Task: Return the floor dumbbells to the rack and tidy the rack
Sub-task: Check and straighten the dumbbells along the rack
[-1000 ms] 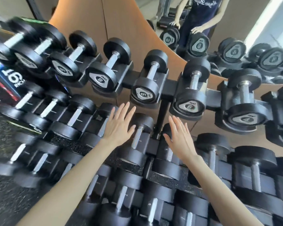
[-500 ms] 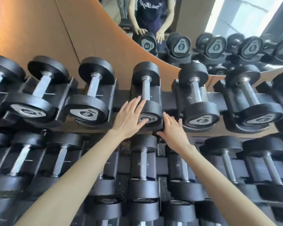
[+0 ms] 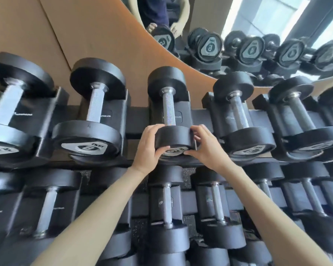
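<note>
Got both hands on this dumbbell (image 3: 173, 138): left hand (image 3: 148, 145) and right hand (image 3: 207, 147) clasp its near head between them, handle pointing straight away from me in its cradle (image 3: 183, 116).

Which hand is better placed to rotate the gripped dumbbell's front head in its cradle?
Left, probably. The left hand wraps the dumbbell's front head from top edge to label face, while the right hand only pinches its right edge with fingertips.
</note>
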